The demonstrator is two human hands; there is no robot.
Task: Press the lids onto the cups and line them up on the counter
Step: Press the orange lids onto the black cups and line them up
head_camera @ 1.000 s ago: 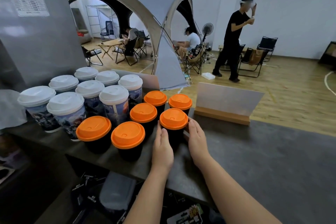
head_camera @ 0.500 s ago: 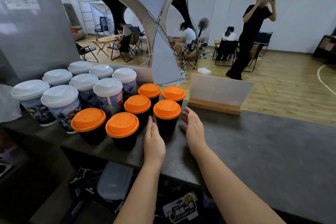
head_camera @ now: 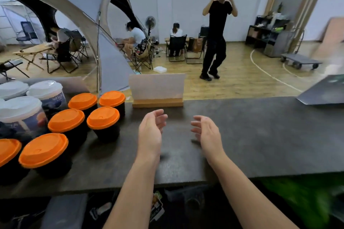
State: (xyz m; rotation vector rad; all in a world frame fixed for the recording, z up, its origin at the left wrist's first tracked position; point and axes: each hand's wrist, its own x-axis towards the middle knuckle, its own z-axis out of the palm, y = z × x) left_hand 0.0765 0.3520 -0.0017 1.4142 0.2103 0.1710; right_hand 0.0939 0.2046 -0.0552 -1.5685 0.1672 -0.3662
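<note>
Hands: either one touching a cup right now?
No: the left hand and right hand hover open over bare counter, clear of the nearest orange-lidded cup.

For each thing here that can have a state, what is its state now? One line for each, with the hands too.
Left hand: open, palm inward, holds nothing, above the counter.
Right hand: open, palm inward, holds nothing.
Orange-lidded black cups: six in view, lids on, upright, grouped in pairs.
White-lidded cups: lids on, upright, behind the orange ones.
Sign in wooden base: upright.

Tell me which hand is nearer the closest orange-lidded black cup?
Left. The left hand hovers just right of the orange-lidded black cup; the right hand is farther right, beyond it.
</note>
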